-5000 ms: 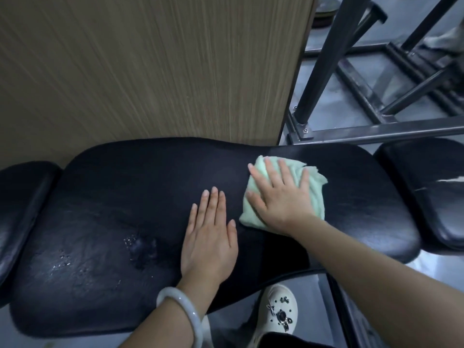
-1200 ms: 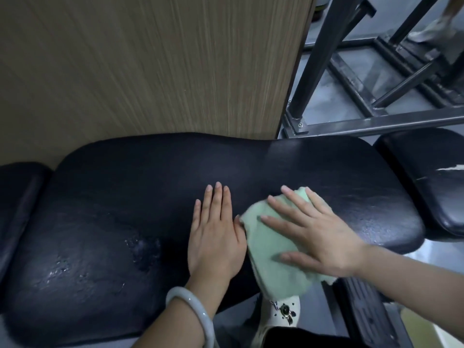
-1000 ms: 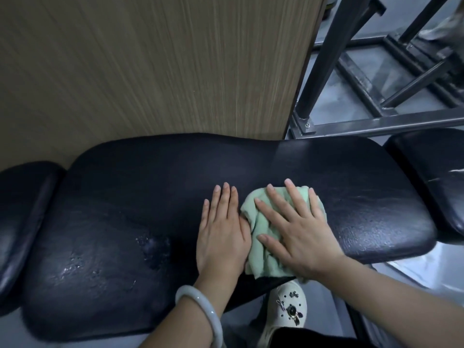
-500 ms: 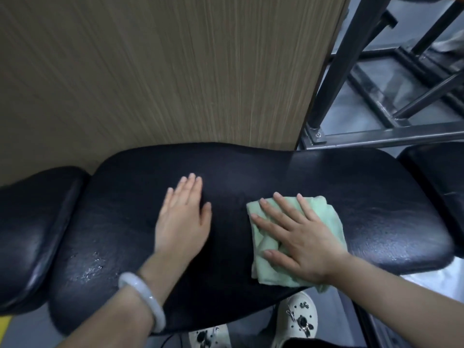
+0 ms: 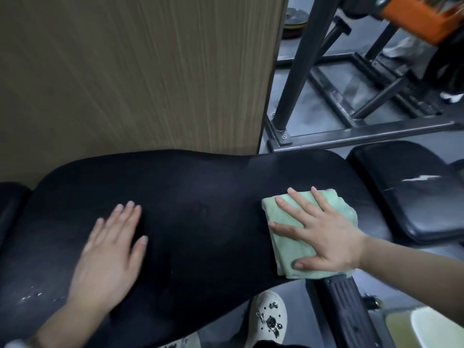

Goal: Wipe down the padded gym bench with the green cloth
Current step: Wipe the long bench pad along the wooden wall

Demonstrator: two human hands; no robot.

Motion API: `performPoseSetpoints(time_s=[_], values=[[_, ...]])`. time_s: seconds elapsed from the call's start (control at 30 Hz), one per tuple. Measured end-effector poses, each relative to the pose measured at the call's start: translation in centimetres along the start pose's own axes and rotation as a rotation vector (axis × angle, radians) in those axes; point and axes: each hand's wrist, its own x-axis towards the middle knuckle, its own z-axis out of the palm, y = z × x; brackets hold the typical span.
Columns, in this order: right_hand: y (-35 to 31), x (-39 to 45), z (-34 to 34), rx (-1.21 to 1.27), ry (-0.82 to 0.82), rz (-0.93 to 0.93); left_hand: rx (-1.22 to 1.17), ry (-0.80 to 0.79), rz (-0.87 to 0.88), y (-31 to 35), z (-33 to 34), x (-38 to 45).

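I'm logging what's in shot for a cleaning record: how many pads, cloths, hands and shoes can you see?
Black pads: 3 (main pad, right pad, left pad)
Green cloth: 1
Hands: 2 (left hand, right hand)
White shoes: 2 (one, another barely showing)
Total: 8

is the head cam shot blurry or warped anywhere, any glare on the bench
Head view: the left hand is motion-smeared, while the right hand on the green cloth is sharper; wide-angle distortion bows the bench pad; glare only as small glints near its left end and on the neighbouring pad.
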Motion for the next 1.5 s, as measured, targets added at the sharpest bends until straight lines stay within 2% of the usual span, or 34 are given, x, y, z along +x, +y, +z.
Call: performPoseSetpoints(time_s=[0.2,0.33,0.7,1.0,1.3,1.5], values=[[5.0,-3.8,0.4,-0.043,-0.038,-0.032,-0.03,-0.005,0.132,10.7,5.5,1.7],[6.6,-4.8,0.9,-0.01,-0.012,0.034,0.025,0.021,0.06,14.7,7.4,3.0],[9.4,-7.2,1.4,-0.058,-0.049,-0.03,0.097,0.023,0.059,15.0,7.8,3.0],[7.1,-6.6,1.5,-0.06,-0.018,0.083,0.067,0.029,0.049,15.3,7.7,3.3],[4.8,-5.7,1.4,-0.125,-0.037,-0.032,0.021,-0.011,0.029,15.8,6.7,3.4],[4.0,-5.5,1.1,-0.142,-0.037,0.013,0.023,-0.023,0.034,15.8,6.8,3.5]])
